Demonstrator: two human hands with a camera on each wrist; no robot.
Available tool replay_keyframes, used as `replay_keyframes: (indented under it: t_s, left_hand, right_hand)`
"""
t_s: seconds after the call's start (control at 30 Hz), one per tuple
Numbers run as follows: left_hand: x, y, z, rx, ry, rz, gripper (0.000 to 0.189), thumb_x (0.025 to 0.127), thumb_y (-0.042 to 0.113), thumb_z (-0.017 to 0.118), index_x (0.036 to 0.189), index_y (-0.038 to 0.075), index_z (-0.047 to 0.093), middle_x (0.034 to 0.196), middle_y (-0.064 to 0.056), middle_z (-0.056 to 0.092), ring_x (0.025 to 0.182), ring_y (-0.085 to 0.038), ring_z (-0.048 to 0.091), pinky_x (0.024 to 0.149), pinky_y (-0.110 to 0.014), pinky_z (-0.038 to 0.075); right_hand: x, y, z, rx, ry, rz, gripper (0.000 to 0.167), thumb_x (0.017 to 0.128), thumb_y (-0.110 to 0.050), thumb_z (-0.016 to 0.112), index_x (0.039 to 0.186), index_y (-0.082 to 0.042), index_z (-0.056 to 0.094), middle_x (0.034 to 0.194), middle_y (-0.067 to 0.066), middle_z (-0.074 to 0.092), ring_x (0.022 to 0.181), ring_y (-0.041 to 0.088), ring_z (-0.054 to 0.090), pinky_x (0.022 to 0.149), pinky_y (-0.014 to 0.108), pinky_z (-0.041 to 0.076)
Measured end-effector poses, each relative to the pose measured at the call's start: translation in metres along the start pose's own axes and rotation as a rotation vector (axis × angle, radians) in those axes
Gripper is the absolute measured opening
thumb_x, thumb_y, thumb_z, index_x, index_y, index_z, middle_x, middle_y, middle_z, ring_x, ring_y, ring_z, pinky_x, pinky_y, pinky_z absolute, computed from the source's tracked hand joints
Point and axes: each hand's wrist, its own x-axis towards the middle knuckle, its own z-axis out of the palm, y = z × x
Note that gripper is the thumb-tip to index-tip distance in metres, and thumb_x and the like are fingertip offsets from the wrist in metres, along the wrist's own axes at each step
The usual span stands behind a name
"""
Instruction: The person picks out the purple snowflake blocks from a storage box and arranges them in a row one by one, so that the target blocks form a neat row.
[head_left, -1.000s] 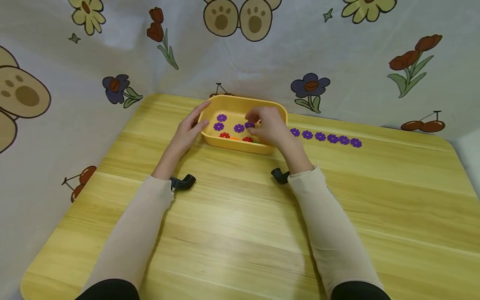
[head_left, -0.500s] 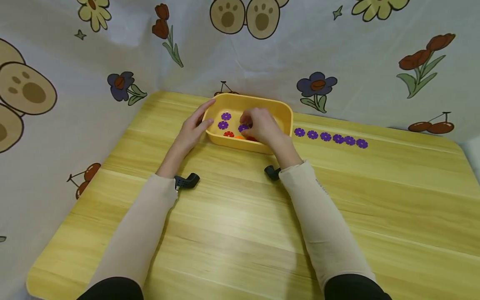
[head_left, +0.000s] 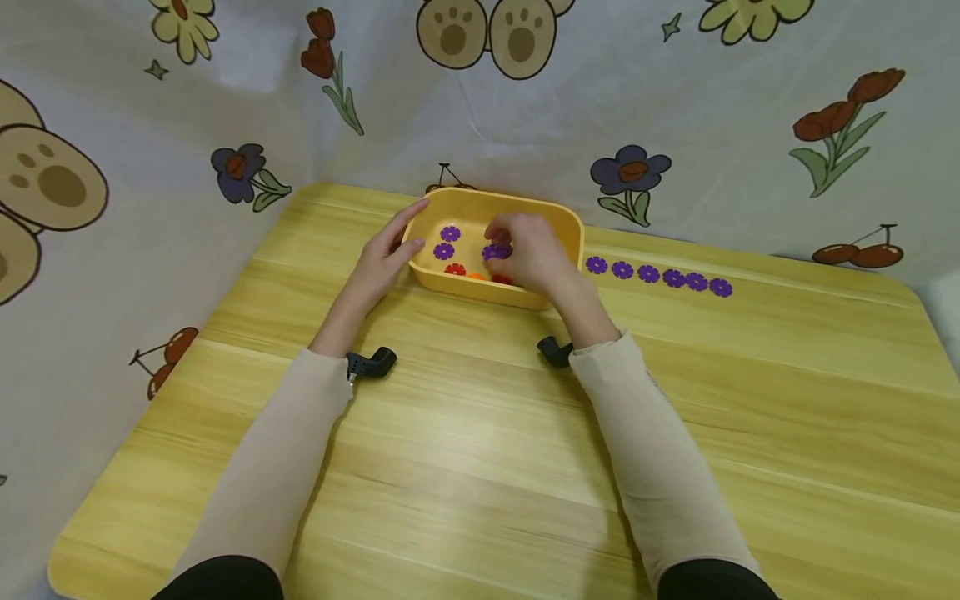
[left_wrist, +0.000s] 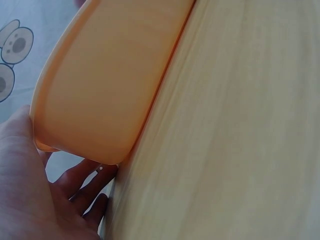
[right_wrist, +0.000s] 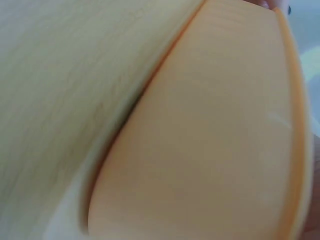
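A yellow plastic box (head_left: 487, 287) stands at the back of the table with loose plastic snowflake discs in it. My left hand (head_left: 380, 262) grips its left end, thumb at the rim; in the left wrist view, fingers (left_wrist: 82, 185) reach round the outside of the end wall. My right hand (head_left: 528, 254) is inside the box, thumb and forefinger curled about a purple snowflake disc (head_left: 492, 252), a second purple one close beside it. Two more purple discs (head_left: 447, 242) lie at the left of the box. The right wrist view shows mainly the box's outer wall (right_wrist: 200, 125).
A row of several purple discs (head_left: 648, 273) runs rightward from the box along the table (head_left: 450, 467). Red discs (head_left: 455, 270) and an orange one (head_left: 476, 276) lie near the box's front wall. A patterned cloth (head_left: 480, 125) hangs right behind the table.
My right hand moved left inside the box, then slightly back right. The purple disc at its fingertips shifted right, close against another. My left hand kept its hold; the head view shifted a little.
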Motion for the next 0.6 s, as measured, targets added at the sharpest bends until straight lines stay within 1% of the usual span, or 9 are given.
replay_keyframes:
  t_s: [0.1,0.2,0.43,0.6]
  left_hand:
    - [0.001,-0.003,0.0,0.006,0.001,0.003,0.059,0.109,0.016,0.054,0.165,0.027,0.039,0.174,0.002,0.029,0.161,-0.022,0.028,0.132,-0.04,0.025]
    - [0.0,-0.003,-0.001,0.011,0.007,0.004,0.058,0.109,0.017,0.055,0.164,0.031,0.041,0.173,0.006,0.031,0.16,-0.019,0.028,0.132,-0.037,0.025]
    - [0.0,-0.003,0.001,0.012,0.009,0.014,0.057,0.11,0.016,0.054,0.163,0.029,0.042,0.172,0.006,0.033,0.161,-0.016,0.027,0.132,-0.035,0.023]
    - [0.0,-0.002,0.001,0.019,0.01,-0.003,0.057,0.11,0.019,0.054,0.163,0.031,0.041,0.173,0.007,0.032,0.161,-0.017,0.027,0.132,-0.036,0.024]
  right_hand:
    - [-0.008,0.002,-0.006,-0.013,0.042,-0.021,0.036,0.088,-0.015,0.084,0.119,-0.002,0.072,0.113,0.011,0.074,0.107,0.029,0.067,0.1,0.043,0.055]
    - [-0.014,0.004,-0.01,-0.019,0.077,-0.028,0.036,0.088,-0.015,0.083,0.12,-0.002,0.072,0.116,0.011,0.074,0.111,0.031,0.068,0.102,0.044,0.054]
    - [-0.021,0.007,-0.016,-0.005,0.116,-0.052,0.034,0.09,-0.011,0.08,0.121,0.0,0.071,0.116,0.013,0.073,0.109,0.032,0.07,0.101,0.044,0.057]
    - [-0.03,0.012,-0.025,0.018,0.145,-0.049,0.036,0.089,-0.008,0.079,0.123,0.0,0.07,0.116,0.013,0.072,0.11,0.032,0.068,0.101,0.045,0.057]
